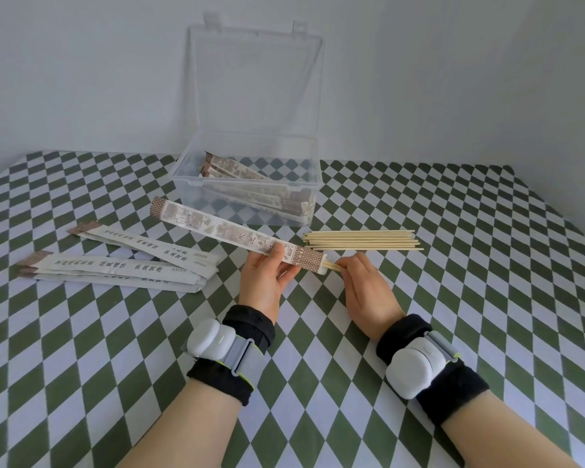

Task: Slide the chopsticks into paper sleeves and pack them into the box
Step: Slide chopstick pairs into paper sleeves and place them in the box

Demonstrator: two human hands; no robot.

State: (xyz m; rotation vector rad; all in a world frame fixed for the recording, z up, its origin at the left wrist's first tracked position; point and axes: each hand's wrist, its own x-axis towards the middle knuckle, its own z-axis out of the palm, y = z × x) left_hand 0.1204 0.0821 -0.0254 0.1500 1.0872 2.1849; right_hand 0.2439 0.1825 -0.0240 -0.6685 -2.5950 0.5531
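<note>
1. Green-and-white checked desk (453, 332): beneath left grip (267, 276) and right grip (365, 287).
2. Clear plastic box (244, 188), lid up: beyond the left grip.
3. Printed paper sleeve (223, 229): left grip pinches it near its mouth; likely flimsy, so hold there.
4. Pale bamboo chopsticks (331, 266): probably stiff, light; right grip pinches their protruding ends.
</note>
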